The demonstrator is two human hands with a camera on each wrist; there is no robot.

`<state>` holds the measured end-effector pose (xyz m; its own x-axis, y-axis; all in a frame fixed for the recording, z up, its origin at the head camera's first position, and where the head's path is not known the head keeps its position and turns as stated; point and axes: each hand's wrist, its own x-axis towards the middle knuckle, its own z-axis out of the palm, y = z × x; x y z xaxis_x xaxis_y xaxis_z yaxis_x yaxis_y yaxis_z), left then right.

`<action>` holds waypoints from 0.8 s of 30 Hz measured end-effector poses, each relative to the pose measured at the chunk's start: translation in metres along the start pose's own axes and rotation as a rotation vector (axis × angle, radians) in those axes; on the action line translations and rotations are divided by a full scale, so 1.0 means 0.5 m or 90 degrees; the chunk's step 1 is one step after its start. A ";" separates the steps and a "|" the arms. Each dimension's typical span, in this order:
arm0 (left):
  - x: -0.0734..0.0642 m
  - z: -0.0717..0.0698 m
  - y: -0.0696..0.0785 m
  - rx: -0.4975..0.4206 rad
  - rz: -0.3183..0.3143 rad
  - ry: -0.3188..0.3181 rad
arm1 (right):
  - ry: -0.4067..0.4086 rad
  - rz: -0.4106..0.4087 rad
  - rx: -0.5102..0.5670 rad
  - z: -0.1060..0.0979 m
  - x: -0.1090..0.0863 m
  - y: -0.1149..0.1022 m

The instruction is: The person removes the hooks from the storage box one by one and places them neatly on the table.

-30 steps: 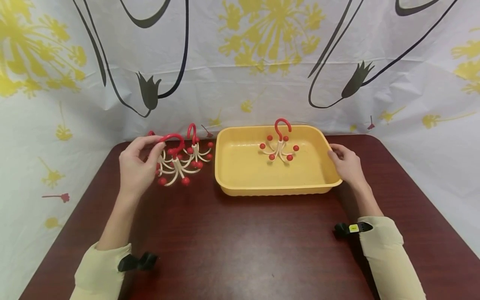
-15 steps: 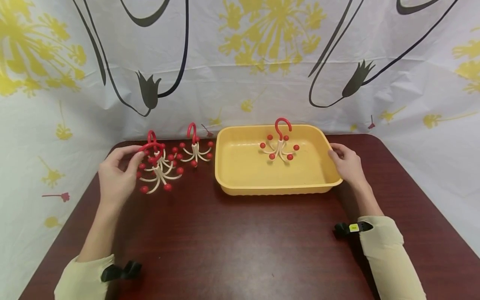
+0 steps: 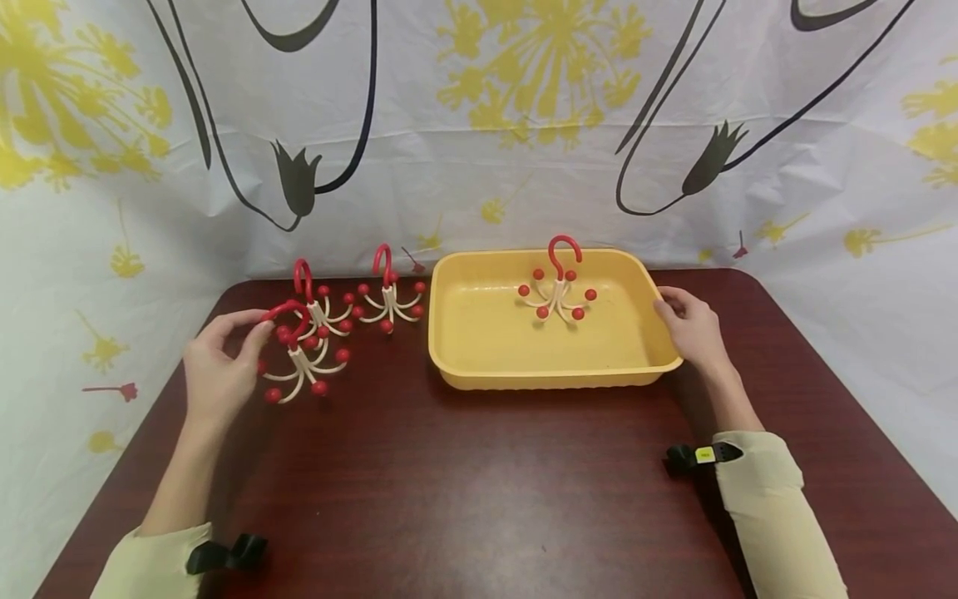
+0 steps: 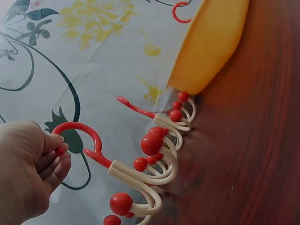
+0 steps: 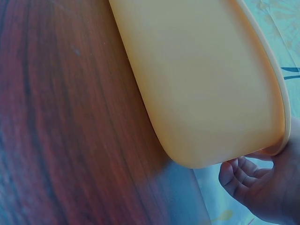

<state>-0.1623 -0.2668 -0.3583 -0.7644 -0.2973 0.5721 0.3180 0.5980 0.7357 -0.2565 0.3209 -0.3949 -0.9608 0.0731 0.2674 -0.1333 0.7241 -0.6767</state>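
Clearly, my left fingers (image 4: 55,174) pinch the front hanger (image 3: 298,359) by its red hook (image 4: 75,125), left of the yellow tray (image 3: 554,380) my right fingers (image 5: 228,177) grip; I judge the hanger light, stiff, best held there.

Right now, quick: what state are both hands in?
Left hand: closed, pinching the red hook of a red-balled, cream plastic hanger.
Right hand: closed, gripping a yellow rectangular plastic tray at one end.

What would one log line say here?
left hand: pinches red-and-cream branched hook | right hand: grips yellow rectangular tray | in tray: similar hook
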 end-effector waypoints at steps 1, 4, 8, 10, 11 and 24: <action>-0.001 0.000 -0.004 0.002 -0.005 -0.002 | 0.000 0.000 0.001 0.000 0.000 0.000; -0.003 -0.002 -0.015 0.001 -0.029 -0.017 | 0.001 -0.001 0.001 -0.001 0.000 0.002; -0.006 -0.008 -0.026 -0.016 -0.069 -0.047 | 0.001 -0.001 0.002 -0.001 -0.001 0.001; -0.006 -0.012 -0.030 -0.023 -0.084 -0.061 | 0.001 -0.002 0.002 -0.001 -0.001 0.001; -0.006 -0.015 -0.032 -0.028 -0.091 -0.067 | 0.000 -0.002 0.001 -0.001 -0.001 0.001; 0.007 -0.036 -0.042 -0.091 -0.129 -0.131 | -0.013 0.001 0.002 -0.001 -0.001 -0.001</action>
<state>-0.1616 -0.2936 -0.3654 -0.9131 -0.2337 0.3342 0.2126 0.4266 0.8791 -0.2557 0.3210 -0.3943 -0.9658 0.0606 0.2522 -0.1321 0.7219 -0.6793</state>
